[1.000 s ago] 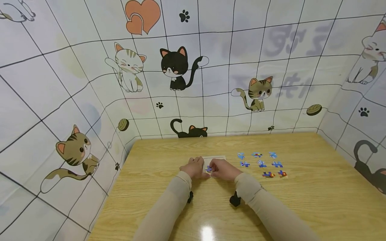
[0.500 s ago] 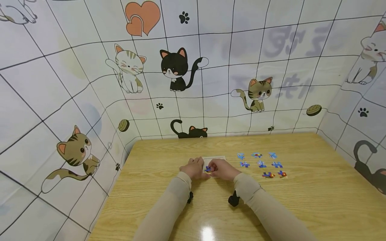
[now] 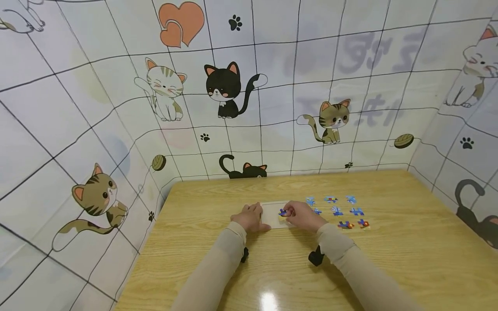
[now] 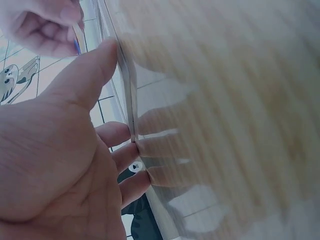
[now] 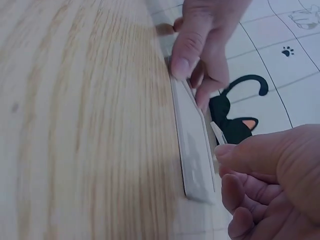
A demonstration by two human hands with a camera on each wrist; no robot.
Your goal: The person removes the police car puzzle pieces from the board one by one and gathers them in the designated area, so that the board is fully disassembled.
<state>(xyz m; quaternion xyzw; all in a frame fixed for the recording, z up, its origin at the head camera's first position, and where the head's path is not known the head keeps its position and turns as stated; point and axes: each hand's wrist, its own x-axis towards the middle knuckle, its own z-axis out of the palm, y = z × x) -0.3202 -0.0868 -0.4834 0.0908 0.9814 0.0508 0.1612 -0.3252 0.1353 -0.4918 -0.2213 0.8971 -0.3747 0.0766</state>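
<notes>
A pale, shallow puzzle board (image 3: 269,215) lies on the table. My left hand (image 3: 249,218) rests at its left side, thumb along the near edge; in the left wrist view the fingers (image 4: 131,159) are extended against the board's rim. My right hand (image 3: 304,216) pinches a small blue-purple jigsaw piece (image 3: 282,212) between thumb and fingertips, above the board's right part. Seen edge-on in the right wrist view, the jigsaw piece (image 5: 218,132) is held clear of the board (image 5: 192,150). My right palm hides the board's right end.
Several loose jigsaw pieces (image 3: 336,211) lie in rows to the right of the board, one partly behind my right hand. The wooden table (image 3: 194,207) meets a cat-patterned cloth wall (image 3: 280,129) at the back. Black wrist devices (image 3: 316,257) hang under both sleeves.
My right hand has moved right across the board with the jigsaw piece, uncovering the board's left and middle. The left hand has stayed in place.
</notes>
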